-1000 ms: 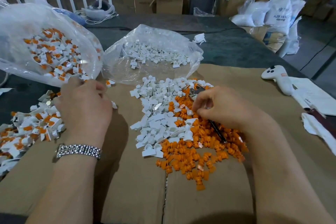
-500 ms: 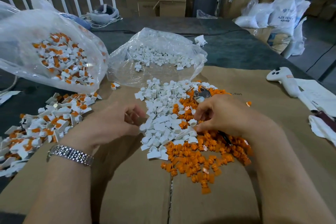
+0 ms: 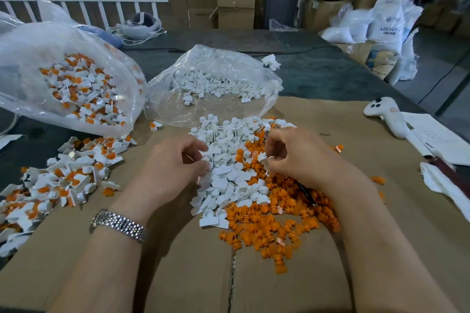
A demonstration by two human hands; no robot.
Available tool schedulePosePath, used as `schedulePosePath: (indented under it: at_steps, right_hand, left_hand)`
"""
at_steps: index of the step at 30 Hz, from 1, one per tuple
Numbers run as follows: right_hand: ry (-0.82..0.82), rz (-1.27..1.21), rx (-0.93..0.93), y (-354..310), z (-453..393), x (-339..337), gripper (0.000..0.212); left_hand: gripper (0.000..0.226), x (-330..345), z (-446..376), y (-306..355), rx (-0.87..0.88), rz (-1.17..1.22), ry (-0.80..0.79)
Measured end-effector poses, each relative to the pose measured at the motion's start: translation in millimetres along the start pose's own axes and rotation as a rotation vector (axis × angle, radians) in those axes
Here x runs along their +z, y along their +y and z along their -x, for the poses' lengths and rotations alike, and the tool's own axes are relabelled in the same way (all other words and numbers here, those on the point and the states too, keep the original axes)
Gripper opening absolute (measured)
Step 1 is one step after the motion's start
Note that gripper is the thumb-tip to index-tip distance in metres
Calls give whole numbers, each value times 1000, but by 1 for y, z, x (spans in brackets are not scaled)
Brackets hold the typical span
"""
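A heap of small white plastic pieces (image 3: 230,183) lies in the middle of the cardboard sheet (image 3: 178,277), with a heap of orange plugs (image 3: 267,229) against its right and near side. My left hand (image 3: 173,170) is at the left edge of the white heap, its curled fingers pinching a white piece (image 3: 205,159). My right hand (image 3: 300,157) hovers over the line between the two heaps. Its thumb and forefinger pinch another white piece (image 3: 262,157), and the handle of a thin black tool (image 3: 307,195) sticks out from under its palm.
White pieces fitted with orange plugs are heaped at the left (image 3: 63,178) and fill a clear bag (image 3: 76,89) behind. A second clear bag (image 3: 216,84) holds white pieces. At the right lie a white controller (image 3: 386,119), papers (image 3: 437,137) and a white cloth (image 3: 442,185).
My left hand has come from the left-hand bag over to the white heap and taken a piece. My right hand has stayed at the heaps, lifting slightly.
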State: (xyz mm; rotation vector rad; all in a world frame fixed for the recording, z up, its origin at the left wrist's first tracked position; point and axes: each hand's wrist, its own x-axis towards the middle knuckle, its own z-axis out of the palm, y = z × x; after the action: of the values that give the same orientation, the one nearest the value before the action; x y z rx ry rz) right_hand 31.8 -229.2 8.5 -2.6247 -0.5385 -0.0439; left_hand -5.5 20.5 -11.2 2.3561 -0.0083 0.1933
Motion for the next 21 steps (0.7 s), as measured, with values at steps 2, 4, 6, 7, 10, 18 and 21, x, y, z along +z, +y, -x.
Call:
schedulePosePath:
  at_steps: [2, 4, 6, 7, 10, 18, 21]
  right_hand:
    - [20, -32, 13, 1, -1, 0, 8]
    - [76, -59, 38, 3, -1, -2, 7]
    - [99, -41, 50, 4, 0, -4, 10]
    - [91, -28, 48, 4, 0, -6, 10]
    - [-22, -68, 38, 5, 4, -12, 11]
    - [-172, 88, -7, -5, 7, -4, 10]
    - [-48, -79, -2, -5, 6, -10, 3]
  left_hand:
    - [19, 2, 2, 5, -13, 127, -3]
    - [18, 4, 3, 9, -29, 197, -8]
    - [13, 5, 5, 11, -56, 236, -22]
    - [12, 6, 6, 12, -79, 288, -23]
    - [12, 6, 6, 13, -142, 482, -20]
    - [22, 12, 3, 15, -211, 1052, -149]
    - [17, 15, 4, 16, -227, 1171, -225]
